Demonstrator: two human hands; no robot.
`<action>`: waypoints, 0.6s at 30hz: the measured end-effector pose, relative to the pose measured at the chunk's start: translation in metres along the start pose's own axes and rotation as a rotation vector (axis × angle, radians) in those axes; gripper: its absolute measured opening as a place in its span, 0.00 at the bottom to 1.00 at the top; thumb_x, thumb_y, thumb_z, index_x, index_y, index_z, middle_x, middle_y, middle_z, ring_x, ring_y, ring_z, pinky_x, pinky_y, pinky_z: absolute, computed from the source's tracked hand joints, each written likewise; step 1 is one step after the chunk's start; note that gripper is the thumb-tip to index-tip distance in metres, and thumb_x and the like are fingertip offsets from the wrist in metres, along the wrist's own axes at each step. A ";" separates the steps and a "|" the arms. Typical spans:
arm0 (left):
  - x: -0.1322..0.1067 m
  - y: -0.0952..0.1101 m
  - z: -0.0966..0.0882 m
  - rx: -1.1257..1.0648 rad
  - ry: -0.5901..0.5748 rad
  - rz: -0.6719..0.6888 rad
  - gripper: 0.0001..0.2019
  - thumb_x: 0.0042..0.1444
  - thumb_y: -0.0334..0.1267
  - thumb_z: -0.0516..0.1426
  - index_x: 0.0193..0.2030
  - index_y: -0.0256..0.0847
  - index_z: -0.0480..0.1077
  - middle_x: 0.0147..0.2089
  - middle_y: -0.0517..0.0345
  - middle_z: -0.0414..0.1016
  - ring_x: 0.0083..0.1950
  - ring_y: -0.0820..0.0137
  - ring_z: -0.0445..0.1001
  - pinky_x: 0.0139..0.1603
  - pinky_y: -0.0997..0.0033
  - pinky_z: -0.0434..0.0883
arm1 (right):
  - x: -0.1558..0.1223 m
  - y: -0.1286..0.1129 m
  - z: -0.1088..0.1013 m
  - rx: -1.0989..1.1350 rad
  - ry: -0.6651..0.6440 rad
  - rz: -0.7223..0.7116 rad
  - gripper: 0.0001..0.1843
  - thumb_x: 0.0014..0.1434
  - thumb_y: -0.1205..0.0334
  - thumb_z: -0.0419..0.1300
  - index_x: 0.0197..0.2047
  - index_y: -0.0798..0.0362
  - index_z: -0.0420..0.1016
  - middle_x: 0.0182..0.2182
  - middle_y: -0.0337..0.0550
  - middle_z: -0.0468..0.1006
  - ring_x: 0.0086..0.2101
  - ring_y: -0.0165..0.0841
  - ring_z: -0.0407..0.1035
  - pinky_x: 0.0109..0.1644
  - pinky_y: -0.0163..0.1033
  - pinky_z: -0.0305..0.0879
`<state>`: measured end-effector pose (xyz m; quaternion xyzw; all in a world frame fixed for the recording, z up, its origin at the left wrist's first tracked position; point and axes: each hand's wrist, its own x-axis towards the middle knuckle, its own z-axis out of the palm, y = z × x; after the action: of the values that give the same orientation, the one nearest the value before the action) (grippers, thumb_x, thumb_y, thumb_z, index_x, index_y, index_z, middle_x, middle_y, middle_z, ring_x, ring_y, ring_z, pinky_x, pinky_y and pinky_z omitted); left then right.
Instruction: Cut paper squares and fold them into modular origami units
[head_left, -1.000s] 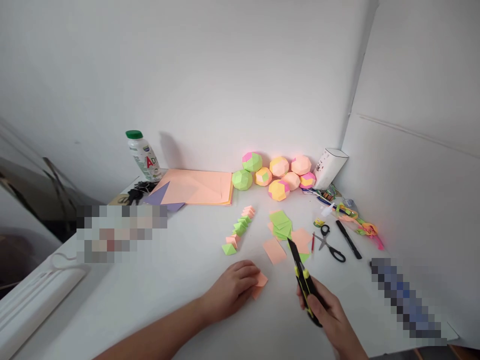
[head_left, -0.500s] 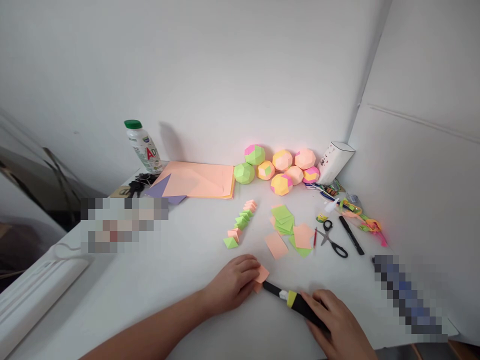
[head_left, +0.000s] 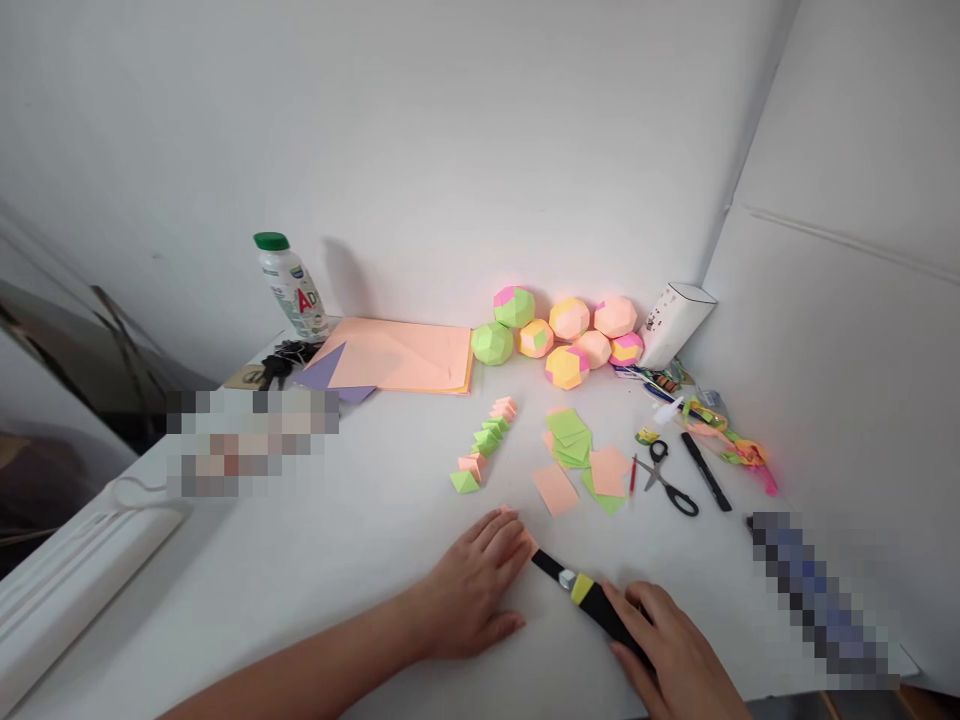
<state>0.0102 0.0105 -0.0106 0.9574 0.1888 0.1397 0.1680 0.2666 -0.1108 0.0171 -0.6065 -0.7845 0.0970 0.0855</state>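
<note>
My left hand (head_left: 480,580) lies flat on the table over a small peach paper piece (head_left: 532,543), thumb out to the side. Most of that paper is hidden under the fingers. My right hand (head_left: 675,645) is wrapped round the black-and-yellow handle of a utility knife (head_left: 600,605). The knife's dark blade points up and left, its tip at the paper's edge beside my left fingers. Beyond my left hand runs a row of folded green and peach paper pieces (head_left: 489,437). Loose green and peach paper squares (head_left: 568,437) lie farther right.
Several faceted paper balls (head_left: 568,367) are grouped by the wall. Left of them are peach sheets (head_left: 405,355) and a white bottle (head_left: 296,290) with a green cap. Scissors (head_left: 658,470), a black pen-like stick (head_left: 705,471) and a white box (head_left: 679,325) stand or lie at right.
My left hand has gone from pinching the folded peach paper to lying flat on it, covering more of it. The knife stays in my right hand, nearly in place.
</note>
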 end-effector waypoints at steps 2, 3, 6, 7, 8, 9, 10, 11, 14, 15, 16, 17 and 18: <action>-0.004 -0.001 0.005 0.024 0.003 0.019 0.35 0.57 0.53 0.49 0.64 0.32 0.49 0.65 0.36 0.52 0.66 0.46 0.46 0.63 0.43 0.48 | 0.000 -0.001 0.000 0.009 -0.006 0.003 0.26 0.60 0.64 0.51 0.62 0.49 0.59 0.40 0.49 0.70 0.37 0.37 0.70 0.39 0.38 0.71; -0.006 -0.002 0.007 0.024 -0.001 0.025 0.37 0.57 0.55 0.48 0.66 0.32 0.45 0.67 0.36 0.48 0.67 0.45 0.43 0.63 0.43 0.47 | 0.000 -0.002 0.000 0.011 -0.005 0.006 0.25 0.60 0.64 0.51 0.61 0.49 0.59 0.40 0.49 0.71 0.37 0.37 0.70 0.39 0.38 0.71; -0.010 -0.003 0.009 0.009 -0.032 0.030 0.41 0.56 0.58 0.46 0.68 0.32 0.38 0.69 0.37 0.38 0.68 0.45 0.37 0.64 0.43 0.44 | 0.001 -0.005 -0.001 0.009 -0.008 0.019 0.25 0.60 0.63 0.51 0.61 0.50 0.60 0.39 0.50 0.71 0.37 0.37 0.70 0.38 0.38 0.72; -0.010 -0.003 0.009 0.005 -0.042 0.031 0.43 0.56 0.59 0.46 0.68 0.32 0.36 0.70 0.37 0.37 0.69 0.45 0.36 0.64 0.43 0.44 | 0.002 -0.006 -0.002 0.008 -0.013 0.023 0.25 0.60 0.63 0.51 0.60 0.50 0.61 0.40 0.50 0.71 0.36 0.37 0.70 0.38 0.38 0.72; -0.010 -0.003 0.009 0.000 -0.049 0.030 0.44 0.55 0.60 0.46 0.68 0.32 0.35 0.70 0.36 0.36 0.69 0.45 0.35 0.64 0.43 0.43 | 0.003 -0.006 -0.002 0.006 -0.017 0.025 0.24 0.60 0.63 0.51 0.60 0.50 0.61 0.40 0.50 0.71 0.36 0.37 0.70 0.38 0.38 0.72; -0.010 -0.003 0.008 -0.005 -0.051 0.032 0.44 0.55 0.61 0.46 0.68 0.32 0.35 0.70 0.36 0.35 0.69 0.44 0.34 0.64 0.43 0.43 | 0.004 -0.006 -0.003 0.006 -0.020 0.025 0.24 0.60 0.64 0.51 0.60 0.50 0.61 0.39 0.50 0.71 0.36 0.37 0.70 0.38 0.38 0.72; -0.010 -0.003 0.008 -0.011 -0.050 0.033 0.45 0.54 0.61 0.47 0.68 0.32 0.34 0.70 0.36 0.34 0.69 0.44 0.34 0.64 0.43 0.42 | 0.005 -0.007 -0.003 0.005 -0.019 0.024 0.24 0.60 0.64 0.51 0.60 0.50 0.62 0.39 0.50 0.71 0.36 0.37 0.70 0.38 0.39 0.72; -0.010 -0.003 0.007 -0.018 -0.049 0.034 0.45 0.54 0.61 0.47 0.68 0.32 0.34 0.70 0.37 0.34 0.69 0.44 0.34 0.64 0.43 0.42 | 0.006 -0.007 -0.003 0.005 -0.018 0.021 0.24 0.60 0.64 0.51 0.60 0.50 0.62 0.39 0.50 0.71 0.36 0.37 0.70 0.38 0.39 0.72; -0.010 -0.003 0.006 -0.032 -0.054 0.033 0.46 0.53 0.62 0.46 0.68 0.33 0.33 0.70 0.38 0.33 0.69 0.44 0.34 0.64 0.42 0.43 | 0.009 -0.007 -0.004 -0.001 -0.027 0.021 0.24 0.59 0.66 0.51 0.59 0.52 0.63 0.38 0.50 0.70 0.35 0.37 0.69 0.37 0.39 0.72; -0.010 -0.003 0.006 -0.035 -0.057 0.033 0.46 0.53 0.63 0.46 0.68 0.33 0.33 0.70 0.38 0.33 0.69 0.44 0.34 0.64 0.42 0.43 | 0.010 -0.008 -0.004 -0.005 -0.032 0.022 0.24 0.59 0.66 0.51 0.59 0.53 0.63 0.37 0.51 0.70 0.35 0.38 0.69 0.37 0.40 0.72; -0.010 -0.003 0.006 -0.037 -0.060 0.032 0.46 0.53 0.63 0.46 0.68 0.33 0.33 0.70 0.38 0.33 0.69 0.44 0.34 0.64 0.42 0.43 | 0.011 -0.008 -0.004 -0.009 -0.037 0.023 0.24 0.59 0.67 0.50 0.59 0.53 0.63 0.37 0.51 0.70 0.35 0.38 0.69 0.37 0.40 0.72; -0.010 -0.003 0.006 -0.039 -0.062 0.032 0.47 0.53 0.63 0.46 0.68 0.33 0.33 0.70 0.38 0.33 0.69 0.44 0.34 0.64 0.42 0.42 | 0.012 -0.009 -0.003 -0.013 -0.039 0.022 0.24 0.58 0.67 0.50 0.59 0.54 0.63 0.37 0.51 0.70 0.35 0.38 0.69 0.37 0.41 0.72; -0.010 -0.003 0.006 -0.039 -0.065 0.030 0.47 0.53 0.63 0.46 0.68 0.33 0.33 0.70 0.38 0.33 0.69 0.44 0.34 0.64 0.42 0.42 | 0.013 -0.010 -0.003 -0.017 -0.039 0.022 0.25 0.58 0.68 0.50 0.59 0.54 0.63 0.38 0.51 0.70 0.35 0.38 0.69 0.37 0.41 0.71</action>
<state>0.0021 0.0074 -0.0193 0.9607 0.1660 0.1147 0.1906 0.2552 -0.1002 0.0228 -0.6136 -0.7802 0.1031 0.0641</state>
